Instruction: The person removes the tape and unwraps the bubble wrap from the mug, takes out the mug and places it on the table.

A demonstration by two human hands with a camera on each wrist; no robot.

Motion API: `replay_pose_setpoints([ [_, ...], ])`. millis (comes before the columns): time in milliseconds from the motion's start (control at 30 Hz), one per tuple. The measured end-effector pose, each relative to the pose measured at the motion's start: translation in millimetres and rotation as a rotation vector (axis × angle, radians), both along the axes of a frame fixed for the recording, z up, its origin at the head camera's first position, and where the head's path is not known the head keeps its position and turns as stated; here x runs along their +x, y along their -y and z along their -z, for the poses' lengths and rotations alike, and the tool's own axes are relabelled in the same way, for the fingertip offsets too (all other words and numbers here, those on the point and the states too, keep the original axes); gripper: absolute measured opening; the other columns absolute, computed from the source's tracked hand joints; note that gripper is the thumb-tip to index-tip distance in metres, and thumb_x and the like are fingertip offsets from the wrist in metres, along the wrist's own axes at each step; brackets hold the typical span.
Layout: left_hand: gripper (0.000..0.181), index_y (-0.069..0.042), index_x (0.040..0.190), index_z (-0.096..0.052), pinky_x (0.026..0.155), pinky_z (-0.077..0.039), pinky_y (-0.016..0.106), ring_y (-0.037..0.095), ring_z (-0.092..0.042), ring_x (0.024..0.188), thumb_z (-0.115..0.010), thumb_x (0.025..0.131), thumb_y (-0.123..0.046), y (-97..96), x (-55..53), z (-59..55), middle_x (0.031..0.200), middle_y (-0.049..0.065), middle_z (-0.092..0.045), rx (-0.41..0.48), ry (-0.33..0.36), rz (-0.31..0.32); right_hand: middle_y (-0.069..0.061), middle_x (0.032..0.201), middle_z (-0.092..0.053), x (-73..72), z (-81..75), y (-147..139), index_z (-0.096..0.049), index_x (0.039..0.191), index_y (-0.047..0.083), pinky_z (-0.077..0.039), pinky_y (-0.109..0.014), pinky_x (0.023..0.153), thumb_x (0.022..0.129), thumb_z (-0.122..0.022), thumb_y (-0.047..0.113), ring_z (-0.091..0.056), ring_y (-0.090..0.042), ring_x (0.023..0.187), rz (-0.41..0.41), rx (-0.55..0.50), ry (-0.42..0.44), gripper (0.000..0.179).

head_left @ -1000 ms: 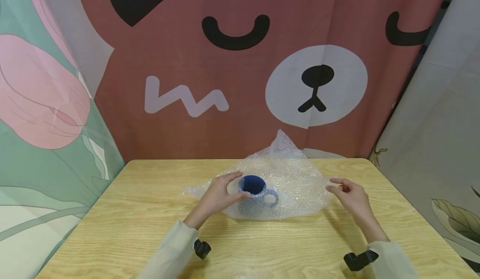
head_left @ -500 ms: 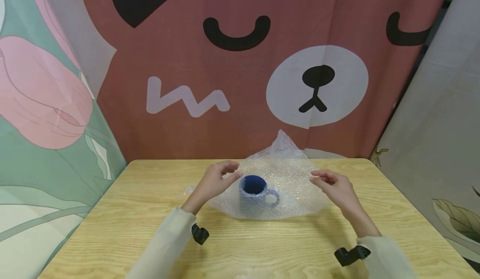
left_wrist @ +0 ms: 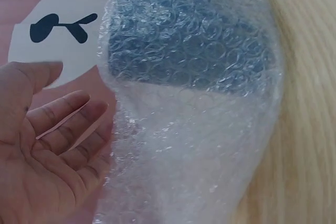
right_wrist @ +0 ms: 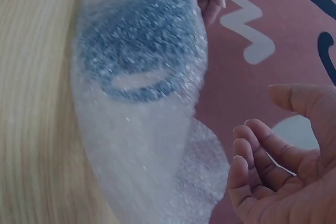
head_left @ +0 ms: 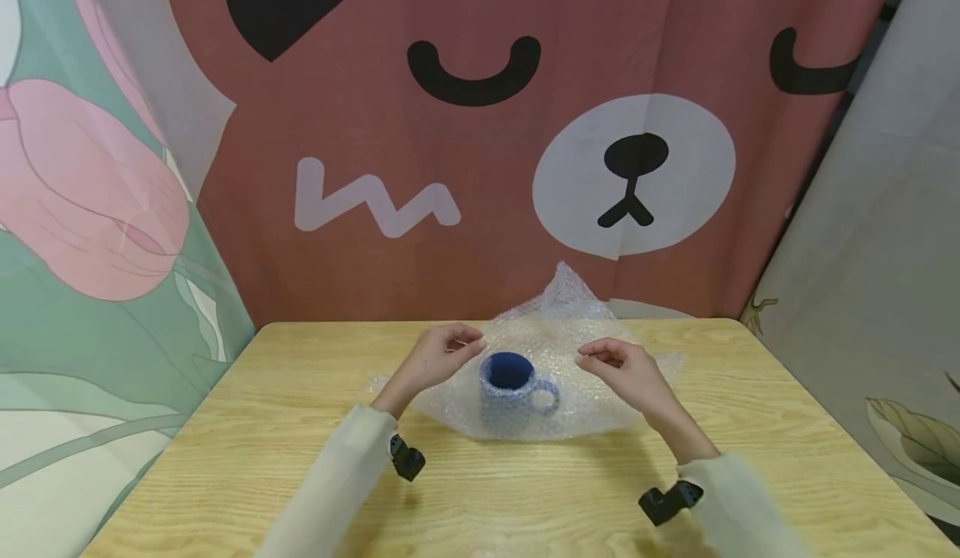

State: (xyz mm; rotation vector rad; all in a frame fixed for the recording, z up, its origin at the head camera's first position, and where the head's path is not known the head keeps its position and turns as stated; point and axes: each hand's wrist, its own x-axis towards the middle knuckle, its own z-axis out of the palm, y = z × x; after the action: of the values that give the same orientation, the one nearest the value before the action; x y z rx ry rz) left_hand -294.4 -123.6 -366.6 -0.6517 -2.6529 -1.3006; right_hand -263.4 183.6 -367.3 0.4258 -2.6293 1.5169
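Note:
A blue mug [head_left: 501, 399] with a speckled outside and a dark blue inside stands upright, its handle to the right. Clear bubble wrap [head_left: 592, 399] covers its front and spreads out to both sides and behind. Through that wrap, the mug [left_wrist: 189, 45] shows blurred in both wrist views. My left hand [head_left: 437, 359] hovers at the mug's upper left, fingers relaxed and holding nothing. To the right of the mug, above the wrap, my right hand [head_left: 626, 374] is held with loosely bent fingers. In the right wrist view, nothing lies between its fingers [right_wrist: 273, 150].
A light wood table [head_left: 495, 500] carries the wrap and mug. Behind it hangs a reddish curtain [head_left: 487, 149] with a bear face. Patterned cloths flank both sides. The wrap's peaked corner [head_left: 566, 287] rises above the table's far edge.
My right hand has let go of the wrap's right end and moved left toward the mug. My left hand has come off the mug's rim and risen slightly. The mug stays in place.

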Motion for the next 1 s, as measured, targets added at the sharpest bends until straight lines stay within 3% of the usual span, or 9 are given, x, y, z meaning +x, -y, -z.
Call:
replay_pose_setpoints([
  [200, 0.028, -0.004, 0.116, -0.068, 0.080, -0.054, 0.037, 0.019, -0.064, 0.094, -0.060, 0.098, -0.024, -0.4, -4.9, 8.5, 0.105, 0.004, -0.068, -0.013, 0.023, 0.022, -0.005, 0.098, -0.067, -5.9, 9.8, 10.9, -0.068, 0.112, 0.003, -0.050, -0.038, 0.073, 0.094, -0.066, 0.031, -0.061, -0.028, 0.089, -0.023, 0.009, 0.019, 0.034],
  [733, 0.027, -0.002, 0.115, -0.067, 0.078, -0.054, 0.036, 0.017, -0.064, 0.088, -0.060, 0.098, -0.021, -0.8, -6.5, 14.0, 0.099, 0.002, -0.068, -0.022, 0.093, 0.040, -0.002, 0.095, -0.068, -11.2, 22.5, 30.8, -0.069, 0.110, 0.002, -0.050, -0.036, 0.076, 0.093, -0.067, 0.021, -0.062, -0.021, 0.086, -0.088, -0.033, 0.051, 0.025],
  [1000, 0.028, -0.002, 0.114, -0.068, 0.073, -0.054, 0.033, 0.016, -0.065, 0.084, -0.062, 0.097, -0.023, -2.5, -6.2, 15.6, 0.098, 0.003, -0.068, -0.030, 0.088, 0.038, -0.004, 0.091, -0.066, -10.7, 23.2, 39.4, -0.069, 0.106, 0.004, -0.048, -0.035, 0.073, 0.091, -0.070, 0.023, -0.060, -0.022, 0.083, -0.102, -0.082, 0.084, 0.025],
])
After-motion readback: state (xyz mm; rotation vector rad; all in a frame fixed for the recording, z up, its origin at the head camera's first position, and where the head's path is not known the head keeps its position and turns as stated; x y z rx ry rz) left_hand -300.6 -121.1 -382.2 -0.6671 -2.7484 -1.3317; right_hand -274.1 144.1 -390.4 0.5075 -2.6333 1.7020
